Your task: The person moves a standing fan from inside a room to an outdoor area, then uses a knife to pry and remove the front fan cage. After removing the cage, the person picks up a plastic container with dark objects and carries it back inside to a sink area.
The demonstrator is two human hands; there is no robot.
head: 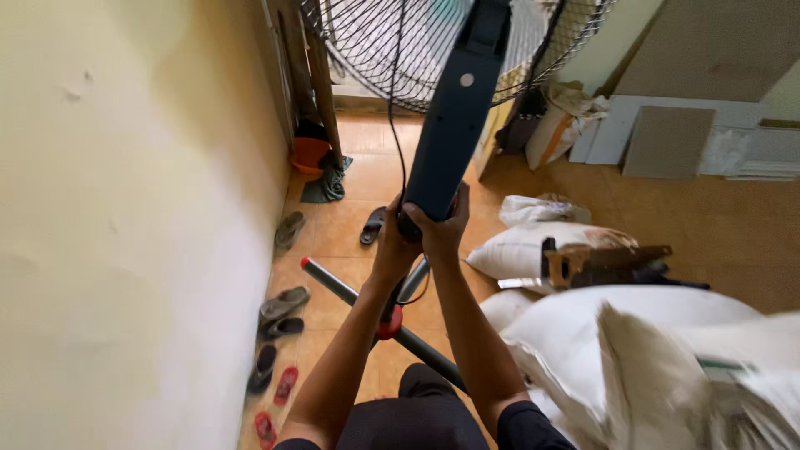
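Observation:
A standing fan is held up in front of me. Its dark blue column (454, 117) runs from my hands up to the black wire guard (392, 42) at the top. My left hand (396, 242) and my right hand (440, 229) both grip the lower end of the column, side by side. A black cord (395, 108) hangs down along the column. Below my hands, a grey base bar (367, 310) with red end caps lies across, with a red knob (388, 325) at its middle.
A pale yellow wall (125, 225) is close on the left. Several sandals (279, 329) lie along it on the orange tiled floor. White sacks (583, 333) and a handsaw (604, 262) fill the right. Grey boards (667, 137) lean at the back right.

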